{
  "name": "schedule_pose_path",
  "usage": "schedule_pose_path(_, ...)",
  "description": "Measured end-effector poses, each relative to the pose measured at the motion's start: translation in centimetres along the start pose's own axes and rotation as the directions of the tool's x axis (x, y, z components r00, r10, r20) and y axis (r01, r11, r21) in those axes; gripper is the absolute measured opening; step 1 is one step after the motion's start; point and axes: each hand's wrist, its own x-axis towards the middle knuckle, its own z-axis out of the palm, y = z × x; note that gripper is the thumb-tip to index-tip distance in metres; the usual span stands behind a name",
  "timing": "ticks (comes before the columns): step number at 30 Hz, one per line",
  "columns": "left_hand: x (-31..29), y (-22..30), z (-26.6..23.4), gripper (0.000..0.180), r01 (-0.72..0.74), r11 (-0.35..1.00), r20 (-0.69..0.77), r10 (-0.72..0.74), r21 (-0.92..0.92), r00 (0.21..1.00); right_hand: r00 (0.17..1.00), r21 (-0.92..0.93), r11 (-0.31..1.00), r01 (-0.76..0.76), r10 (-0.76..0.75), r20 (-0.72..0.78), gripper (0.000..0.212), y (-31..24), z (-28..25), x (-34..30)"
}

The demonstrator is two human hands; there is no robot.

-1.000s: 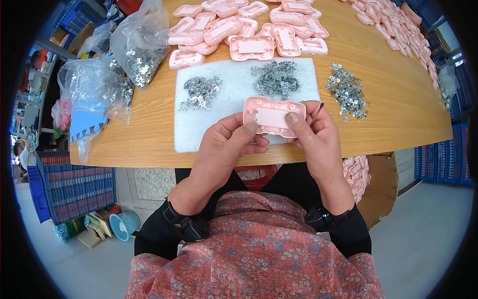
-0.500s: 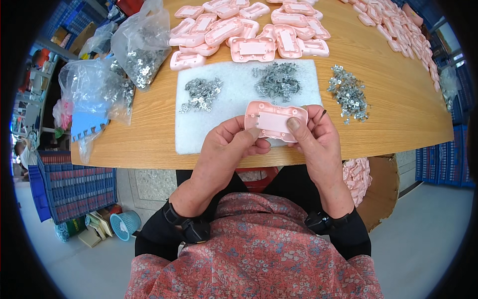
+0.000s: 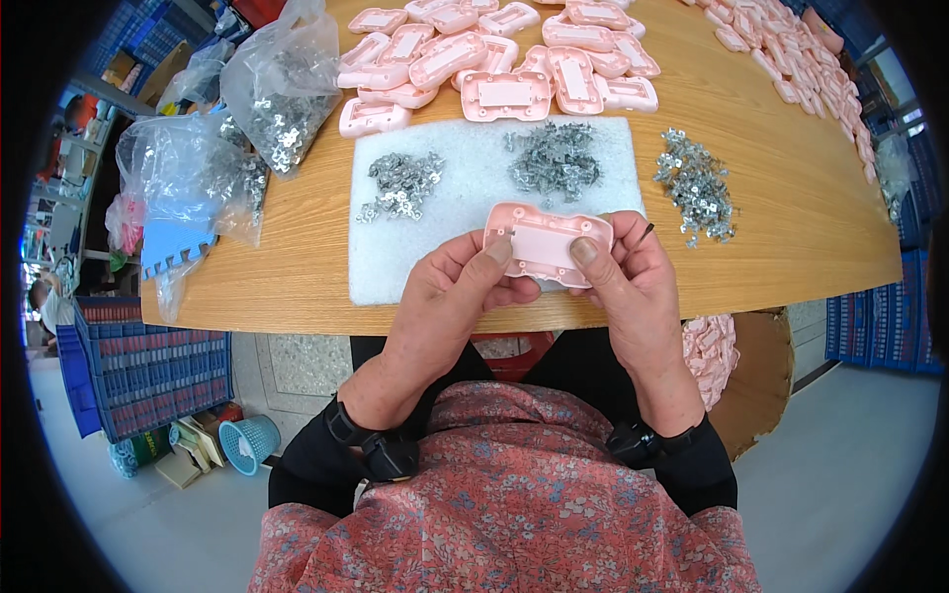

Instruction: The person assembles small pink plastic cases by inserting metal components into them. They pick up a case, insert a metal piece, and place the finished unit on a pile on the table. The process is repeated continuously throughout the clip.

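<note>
Between both hands, over the near edge of a white foam sheet (image 3: 381, 267), is a pink plastic shell (image 3: 543, 237) with its hollow inside facing up. My left hand (image 3: 450, 292) is closed on its left end, the thumb pressing inside near the left wall. My right hand (image 3: 633, 277) grips the right end, thumb on the inner face. A thin dark tip (image 3: 646, 233) juts out by the right fingers; what it belongs to is hidden. Beyond the shell, two heaps of small metal clips, a left heap (image 3: 403, 183) and a right heap (image 3: 554, 161), lie on the foam.
Another clip heap (image 3: 692, 186) lies on the wooden table (image 3: 791, 227) to the right. Several pink shells (image 3: 506, 94) are piled at the back, more (image 3: 791, 59) at far right. Plastic bags of clips (image 3: 282, 99) stand left. A carton (image 3: 761, 376) of pink parts is below right.
My left thumb has shifted up along the inside of the shell's left end. The shell is tilted slightly differently; both hands keep their grip.
</note>
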Motion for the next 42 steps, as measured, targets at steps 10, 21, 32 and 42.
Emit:
schedule_pose_path(10, 0.3, 0.1, 0.9, 0.036, -0.059, 0.990, 0.004, 0.059, 0.130, 0.998, 1.000, 0.103, 0.994, -0.030, 0.030, -0.001, 0.021, 0.6, 0.0, 0.1)
schedule_pose_path(21, 1.0, -0.2, 0.4, 0.031, -0.087, 0.980, 0.002, 0.088, 0.181, 0.996, 0.997, -0.051, 0.999, 0.017, -0.014, 0.072, 0.020, 0.1, -0.2, 0.2)
schedule_pose_path(32, 1.4, 0.2, 1.6, 0.033, -0.319, 0.895, 0.094, 0.305, 0.312, 0.948, 0.972, 0.114, 0.966, -0.233, 0.231, 0.029, 0.025, -1.2, -3.2, -0.9)
schedule_pose_path(42, 0.9, -0.1, 1.9, 0.052, -0.660, 0.077, 0.500, 0.589, 0.747, 0.635, 0.983, 0.139, 0.974, -0.181, 0.173, 0.068, 0.023, -0.4, -5.3, -1.4)
